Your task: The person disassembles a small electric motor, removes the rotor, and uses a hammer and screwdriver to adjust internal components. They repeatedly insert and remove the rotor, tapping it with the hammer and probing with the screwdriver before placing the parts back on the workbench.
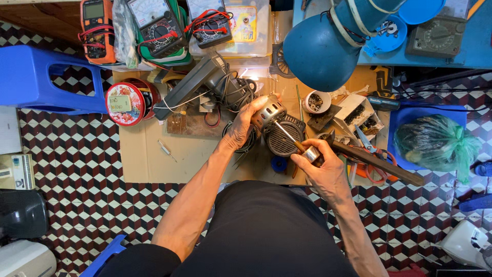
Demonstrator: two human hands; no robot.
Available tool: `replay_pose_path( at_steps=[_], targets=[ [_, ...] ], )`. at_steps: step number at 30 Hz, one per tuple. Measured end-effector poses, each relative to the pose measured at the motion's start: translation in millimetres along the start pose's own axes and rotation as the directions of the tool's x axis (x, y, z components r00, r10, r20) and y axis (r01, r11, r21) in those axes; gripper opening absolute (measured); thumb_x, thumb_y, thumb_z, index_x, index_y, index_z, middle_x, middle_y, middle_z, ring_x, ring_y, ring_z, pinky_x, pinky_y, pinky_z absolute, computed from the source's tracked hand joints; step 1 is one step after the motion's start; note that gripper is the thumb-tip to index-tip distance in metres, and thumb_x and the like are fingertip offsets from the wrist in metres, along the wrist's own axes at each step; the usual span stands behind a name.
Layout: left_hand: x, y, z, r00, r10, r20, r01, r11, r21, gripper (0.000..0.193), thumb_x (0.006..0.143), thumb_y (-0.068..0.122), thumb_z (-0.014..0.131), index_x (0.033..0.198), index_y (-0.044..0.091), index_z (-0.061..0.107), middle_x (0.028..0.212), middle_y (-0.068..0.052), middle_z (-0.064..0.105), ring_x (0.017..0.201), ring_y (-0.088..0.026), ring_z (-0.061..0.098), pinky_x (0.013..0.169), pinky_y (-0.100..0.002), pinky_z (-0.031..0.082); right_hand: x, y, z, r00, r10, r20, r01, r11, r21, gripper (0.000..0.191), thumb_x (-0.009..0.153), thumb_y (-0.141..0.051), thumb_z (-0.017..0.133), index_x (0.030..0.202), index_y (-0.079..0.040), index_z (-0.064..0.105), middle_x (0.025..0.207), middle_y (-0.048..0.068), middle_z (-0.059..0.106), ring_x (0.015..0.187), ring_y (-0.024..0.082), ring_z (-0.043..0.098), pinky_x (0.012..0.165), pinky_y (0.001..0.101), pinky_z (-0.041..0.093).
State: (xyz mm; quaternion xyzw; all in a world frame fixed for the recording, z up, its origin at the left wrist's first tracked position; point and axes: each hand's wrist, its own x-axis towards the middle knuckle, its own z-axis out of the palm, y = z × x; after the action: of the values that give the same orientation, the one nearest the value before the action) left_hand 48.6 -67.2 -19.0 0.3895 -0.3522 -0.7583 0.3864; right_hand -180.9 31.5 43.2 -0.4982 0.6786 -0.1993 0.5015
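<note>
Head camera looked straight down at you, seated on the checkered floor before a sheet of cardboard [148, 154] spread as a work surface. Your left hand [245, 123] was wrapped around the perforated metal casing of a small electric motor [274, 125], fingers curled over its top — a firm grasp that kept the motor tilted just above the cardboard, near the middle of the view. Your right hand [320, 169] was clenched on the handle of a screwdriver [297, 146], whose thin shaft ran up and left until its tip met the dark, slotted round end of the motor.

Just right of that hand lay pliers with orange grips [376, 169] and a long dark bar [379, 161], and beyond them a green plastic bag [435, 143] sat in a blue bin. A small white cup of screws [315, 101] stood near the motor's upper right. Left of the motor lay a tangle of black wires [233, 90] and a grey device — you could not tell what kind. A round red tin [125, 102] rested at the cardboard's left edge, beside a blue plastic stool [36, 79]. Along the top edge were several multimeters [159, 25], and a blue lamp shade [323, 48] hung over the upper right.
</note>
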Motion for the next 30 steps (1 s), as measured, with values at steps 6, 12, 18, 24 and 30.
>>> replay_pose_path(
  at_steps=[6, 12, 18, 24, 30],
  targets=[
    [1.3, 1.5, -0.1, 1.0, -0.018, -0.01, 0.018, 1.0, 0.015, 0.066, 0.099, 0.054, 0.046, 0.142, 0.005, 0.06, 0.125, -0.011, 0.071, 0.112, -0.019, 0.068, 0.093, -0.033, 0.056, 2.1, 6.5, 4.5, 0.986, -0.163, -0.021, 0.162, 0.986, -0.045, 0.043, 0.091, -0.035, 0.073, 0.123, -0.009, 0.061, 0.086, 0.006, 0.069, 0.068, 0.008, 0.065, 0.055, 0.022, 0.054],
    [1.0, 0.2, 0.3, 1.0, 0.018, 0.009, -0.019, 1.0, 0.006, 0.066, 0.1, 0.053, 0.047, 0.143, 0.004, 0.061, 0.129, -0.01, 0.069, 0.118, -0.018, 0.065, 0.1, -0.033, 0.054, 11.3, 7.6, 1.4, 0.977, 0.124, 0.174, -0.181, 0.912, 0.367, 0.043, 0.09, -0.038, 0.066, 0.119, -0.007, 0.065, 0.086, 0.005, 0.075, 0.057, 0.008, 0.06, 0.044, 0.0205, 0.048],
    [1.1, -2.5, 2.6, 0.998, 0.052, 0.019, -0.054, 0.994, 0.096, 0.063, 0.099, 0.048, 0.049, 0.142, 0.003, 0.061, 0.131, -0.009, 0.069, 0.117, -0.016, 0.064, 0.103, -0.031, 0.052, 8.1, 9.9, 5.4, 0.991, 0.084, 0.106, -0.105, 0.971, 0.216, 0.046, 0.09, -0.039, 0.07, 0.122, -0.006, 0.065, 0.076, 0.007, 0.065, 0.059, 0.01, 0.06, 0.047, 0.0225, 0.047],
    [3.6, -6.0, 6.1, 0.999, 0.01, -0.037, -0.008, 0.998, 0.056, 0.061, 0.098, 0.047, 0.051, 0.139, 0.004, 0.063, 0.127, -0.009, 0.07, 0.114, -0.016, 0.066, 0.1, -0.031, 0.053, 8.0, 3.3, 6.1, 0.997, 0.057, 0.044, -0.06, 0.996, 0.059, 0.045, 0.088, -0.041, 0.071, 0.121, -0.011, 0.066, 0.071, 0.0, 0.066, 0.057, 0.006, 0.061, 0.047, 0.0224, 0.048],
    [6.0, -6.9, 4.7, 0.996, 0.062, -0.056, -0.056, 0.993, 0.104, 0.059, 0.099, 0.047, 0.052, 0.136, 0.003, 0.066, 0.122, -0.008, 0.072, 0.11, -0.016, 0.068, 0.096, -0.03, 0.055, 9.6, -6.9, 4.9, 0.986, 0.144, 0.082, -0.158, 0.968, 0.195, 0.043, 0.088, -0.038, 0.072, 0.119, -0.008, 0.068, 0.066, 0.002, 0.062, 0.051, 0.007, 0.055, 0.041, 0.0225, 0.042]
  ],
)
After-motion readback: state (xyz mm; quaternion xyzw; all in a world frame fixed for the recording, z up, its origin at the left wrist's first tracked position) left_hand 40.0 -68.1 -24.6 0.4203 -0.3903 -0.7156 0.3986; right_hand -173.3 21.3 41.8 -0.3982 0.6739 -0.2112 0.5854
